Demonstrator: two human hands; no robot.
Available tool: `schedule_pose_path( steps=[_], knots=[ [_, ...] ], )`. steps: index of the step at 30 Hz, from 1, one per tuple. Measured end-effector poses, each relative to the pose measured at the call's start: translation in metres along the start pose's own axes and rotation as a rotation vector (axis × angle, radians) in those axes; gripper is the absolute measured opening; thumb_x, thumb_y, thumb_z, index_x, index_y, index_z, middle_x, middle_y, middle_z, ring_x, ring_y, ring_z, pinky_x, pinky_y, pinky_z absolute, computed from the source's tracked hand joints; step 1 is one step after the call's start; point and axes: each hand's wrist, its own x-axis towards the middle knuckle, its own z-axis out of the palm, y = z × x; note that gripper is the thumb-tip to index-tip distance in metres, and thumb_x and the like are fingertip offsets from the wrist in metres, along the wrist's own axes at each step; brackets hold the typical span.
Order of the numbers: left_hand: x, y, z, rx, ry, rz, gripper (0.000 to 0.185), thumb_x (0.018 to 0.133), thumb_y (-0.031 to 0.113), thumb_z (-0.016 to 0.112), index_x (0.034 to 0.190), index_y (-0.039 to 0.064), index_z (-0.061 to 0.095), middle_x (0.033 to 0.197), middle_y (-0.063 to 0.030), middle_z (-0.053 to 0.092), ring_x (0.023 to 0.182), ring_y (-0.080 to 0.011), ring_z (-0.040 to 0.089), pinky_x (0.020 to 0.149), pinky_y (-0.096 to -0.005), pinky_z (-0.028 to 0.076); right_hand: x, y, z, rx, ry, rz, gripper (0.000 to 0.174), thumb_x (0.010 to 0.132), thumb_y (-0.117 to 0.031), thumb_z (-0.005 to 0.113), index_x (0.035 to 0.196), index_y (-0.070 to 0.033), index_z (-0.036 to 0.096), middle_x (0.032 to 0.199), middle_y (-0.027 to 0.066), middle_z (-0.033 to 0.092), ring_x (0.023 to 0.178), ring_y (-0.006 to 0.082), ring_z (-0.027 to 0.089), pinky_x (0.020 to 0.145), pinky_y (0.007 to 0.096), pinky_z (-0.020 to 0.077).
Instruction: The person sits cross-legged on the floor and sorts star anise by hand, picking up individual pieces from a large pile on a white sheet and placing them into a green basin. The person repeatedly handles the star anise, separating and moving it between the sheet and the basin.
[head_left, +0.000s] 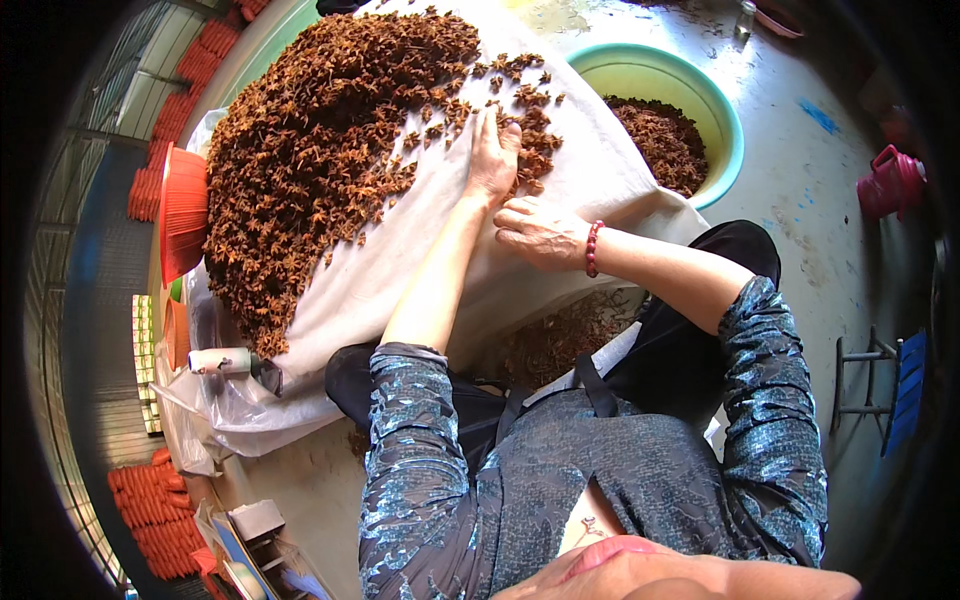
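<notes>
A large heap of dried star anise (322, 127) covers the left and far part of a white cloth (390, 262). My left hand (493, 157) reaches onto the cloth with fingers extended and thumb apart. It rests beside a small spread of star anise pods (536, 142) that lies apart from the heap. Nearer to me, my right hand (544, 234) is over the cloth close to the near end of that spread. Its fingers are curled, and whether anything lies within them is hidden. A bead bracelet (593, 248) circles the right wrist.
A green-rimmed tub (724, 157) holding star anise stands beyond the cloth on the right. An orange-red basin (182, 214) and a pale cylindrical container (220, 361) sit along the left edge. A pink jug (890, 184) and a blue-seated stool (904, 394) stand at far right.
</notes>
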Motion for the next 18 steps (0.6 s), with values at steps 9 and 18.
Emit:
schedule_pose_path(
  steps=[9,18],
  knots=[
    [0.046,-0.041,-0.023,0.034,0.067,0.105,0.039,0.096,0.026,0.041,0.126,0.002,0.051,0.128,-0.0182,0.052,0.118,-0.0311,0.049,0.1,-0.0341,0.038,0.027,0.045,0.006,-0.094,0.062,-0.04,0.018,0.082,-0.023,0.055,0.099,-0.018,0.062,0.107,0.0019,0.056,0.114,0.0187,0.044,0.102,0.0493,0.0268],
    [0.119,0.022,0.054,-0.307,-0.217,0.0,0.034,0.093,0.022,0.047,0.12,0.005,0.057,0.111,-0.0178,0.063,0.1,-0.0264,0.06,0.089,-0.0332,0.046,-0.007,0.138,-0.026,-0.288,0.185,0.204,0.012,0.082,-0.02,0.053,0.079,-0.016,0.065,0.097,0.0,0.062,0.11,0.0179,0.05,0.104,0.046,0.0273]
  ],
)
